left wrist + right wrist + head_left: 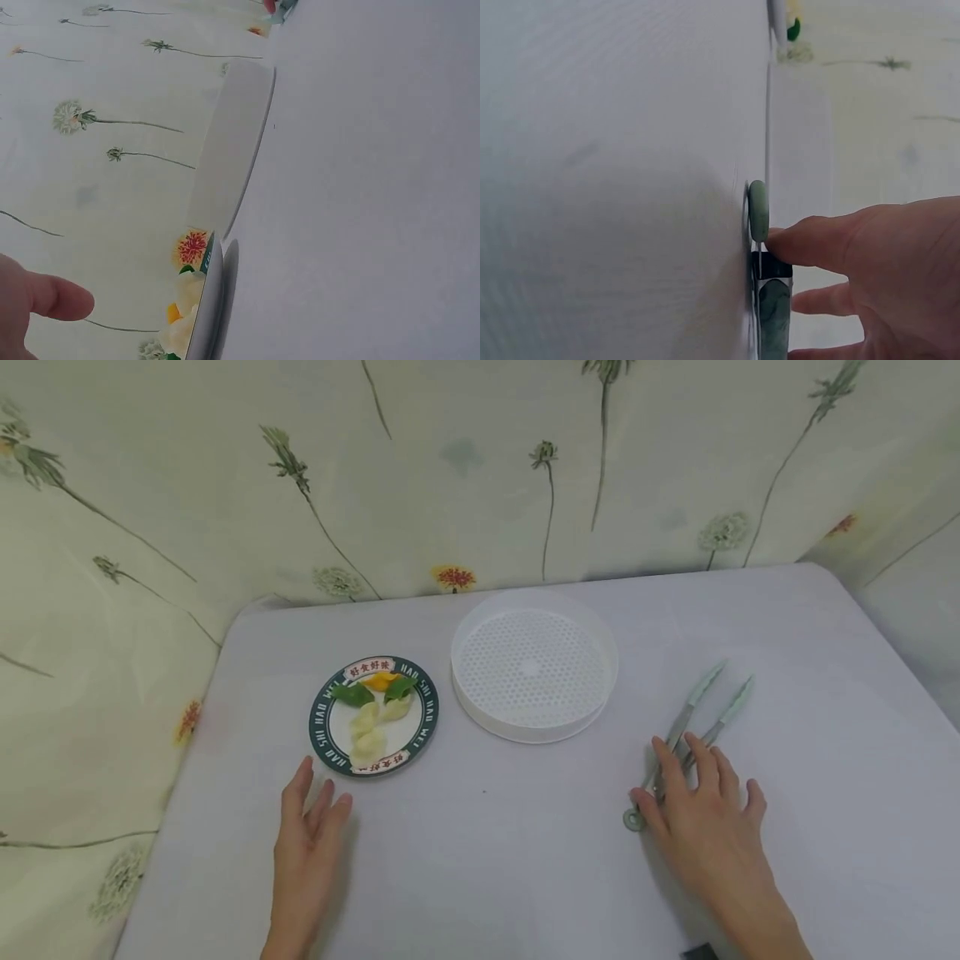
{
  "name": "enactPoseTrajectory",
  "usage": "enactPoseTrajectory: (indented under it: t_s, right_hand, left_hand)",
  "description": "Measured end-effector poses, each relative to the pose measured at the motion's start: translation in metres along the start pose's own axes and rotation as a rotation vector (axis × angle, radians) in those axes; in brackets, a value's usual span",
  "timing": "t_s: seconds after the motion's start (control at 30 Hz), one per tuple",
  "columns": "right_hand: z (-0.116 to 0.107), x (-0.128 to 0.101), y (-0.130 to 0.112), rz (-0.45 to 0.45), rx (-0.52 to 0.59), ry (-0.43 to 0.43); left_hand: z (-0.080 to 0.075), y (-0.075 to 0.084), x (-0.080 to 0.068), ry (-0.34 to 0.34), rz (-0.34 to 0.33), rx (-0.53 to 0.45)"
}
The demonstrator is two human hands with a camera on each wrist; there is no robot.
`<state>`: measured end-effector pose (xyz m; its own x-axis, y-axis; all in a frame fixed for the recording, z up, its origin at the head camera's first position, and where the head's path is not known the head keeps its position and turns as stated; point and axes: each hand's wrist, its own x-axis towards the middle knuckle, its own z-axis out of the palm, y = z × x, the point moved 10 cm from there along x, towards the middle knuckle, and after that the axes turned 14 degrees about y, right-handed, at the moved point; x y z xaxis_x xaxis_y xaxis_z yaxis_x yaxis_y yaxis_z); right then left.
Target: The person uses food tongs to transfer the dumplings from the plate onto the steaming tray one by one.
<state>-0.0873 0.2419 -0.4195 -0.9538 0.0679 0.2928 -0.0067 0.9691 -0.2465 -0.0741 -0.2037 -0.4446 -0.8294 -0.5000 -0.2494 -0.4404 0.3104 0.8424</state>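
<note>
Tongs (682, 720) with pale green tips and a green ring lie spread on the right of the table. Over their handle end is my right hand (705, 831), fingers apart. In the right wrist view its thumb (810, 244) is right at the tongs' green ring (758, 211). My left hand (306, 847) hovers just in front of a round plate (318, 727) with a dark green, lettered rim, holding nothing. On that plate lie several pale dumplings (367, 746), green leaves (352, 695) and an orange piece (380, 681).
A round white steamer tray (531, 668) with a perforated base stands at the back middle, right of the plate. Behind the white table (510, 852) hangs a flower-patterned cloth (480, 485). A small dark object (701, 952) shows at the front edge by the right forearm.
</note>
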Motion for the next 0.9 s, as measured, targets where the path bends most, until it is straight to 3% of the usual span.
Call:
enactPoseTrajectory:
  t_s: [0.2,0.47,0.57,0.67,0.9]
  right_hand:
    - [-0.001,-0.001,0.001,0.006,-0.004,-0.008]
    - [-0.002,-0.003,0.003,0.021,0.005,-0.029]
    - [-0.002,-0.005,0.006,0.032,0.007,-0.035]
    - [-0.003,-0.007,0.009,0.041,0.005,-0.028]
    - [-0.006,-0.009,0.013,0.054,0.015,-0.027]
  left_hand:
    - [0.004,-0.009,0.004,-0.017,-0.103,-0.127]
    - [0.016,-0.012,0.006,-0.124,-0.284,-0.55]
    - [0.022,-0.012,0.004,-0.178,-0.341,-0.667]
    - [0.025,-0.011,0.003,-0.214,-0.356,-0.726]
    - [0.026,-0.01,0.003,-0.226,-0.36,-0.742]
